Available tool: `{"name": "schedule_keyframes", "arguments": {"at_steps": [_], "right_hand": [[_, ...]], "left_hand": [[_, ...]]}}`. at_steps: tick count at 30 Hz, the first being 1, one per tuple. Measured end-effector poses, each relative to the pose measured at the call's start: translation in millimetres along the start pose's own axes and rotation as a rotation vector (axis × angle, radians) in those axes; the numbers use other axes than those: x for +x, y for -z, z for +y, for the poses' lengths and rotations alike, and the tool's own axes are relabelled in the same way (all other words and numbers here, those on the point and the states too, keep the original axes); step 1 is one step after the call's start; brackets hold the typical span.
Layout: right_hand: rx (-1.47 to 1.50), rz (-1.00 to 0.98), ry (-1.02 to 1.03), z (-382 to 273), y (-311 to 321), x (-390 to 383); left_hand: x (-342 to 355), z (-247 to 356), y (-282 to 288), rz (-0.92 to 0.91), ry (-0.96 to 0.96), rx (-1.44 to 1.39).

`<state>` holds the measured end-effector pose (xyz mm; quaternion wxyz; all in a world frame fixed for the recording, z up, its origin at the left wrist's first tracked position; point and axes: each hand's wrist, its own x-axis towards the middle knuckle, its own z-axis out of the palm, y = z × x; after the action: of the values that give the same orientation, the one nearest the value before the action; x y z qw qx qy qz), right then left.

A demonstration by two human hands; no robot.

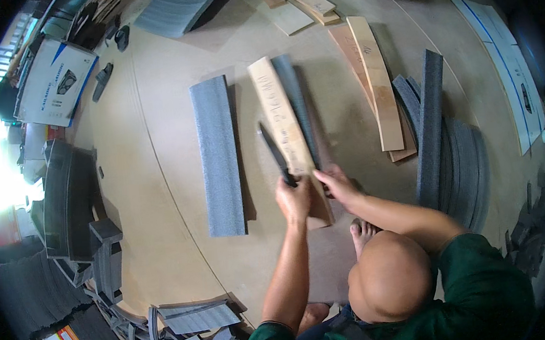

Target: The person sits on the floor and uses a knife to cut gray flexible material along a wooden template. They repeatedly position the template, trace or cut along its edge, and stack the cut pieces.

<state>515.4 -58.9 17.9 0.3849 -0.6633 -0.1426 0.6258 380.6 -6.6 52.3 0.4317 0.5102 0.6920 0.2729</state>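
Note:
A long wooden board (278,108) with handwriting on it lies tilted in front of me, its near end between my hands. My left hand (293,199) is closed round the dark handle of a knife (271,145), and its fingers rest against the board's left edge. The knife points away from me along that edge. With thumb and fingers, my right hand (340,187) grips the board's right edge. A grey foam strip (290,81) shows partly from under the board's right side; the rest is hidden. To the left, a wider grey foam piece (218,155) lies flat.
At the right are more wooden boards (376,83) and a stack of curved grey foam strips (460,166). Dark foam blocks (71,200) stand at the left, near a white box (54,82). Foam offcuts (198,319) lie lower left, and a curved foam sheet (183,6) is at the back.

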Motion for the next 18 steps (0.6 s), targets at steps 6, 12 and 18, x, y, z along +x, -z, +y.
{"name": "schedule_keyframes", "arguments": {"at_steps": [6,12,18], "right_hand": [[0.149,0.095,0.270,0.7,69.2,-62.2],[-0.110,0.477,0.561,10.4,214.6,-115.2],[-0.405,0.803,0.238,25.9,341.2,-173.0]], "left_hand": [[-34.9,27.7,-4.6,-0.400,0.400,-0.560],[-14.3,36.4,108.3,-0.331,0.306,-0.504],[64.9,15.8,203.9,-0.064,0.099,-0.228]]}}
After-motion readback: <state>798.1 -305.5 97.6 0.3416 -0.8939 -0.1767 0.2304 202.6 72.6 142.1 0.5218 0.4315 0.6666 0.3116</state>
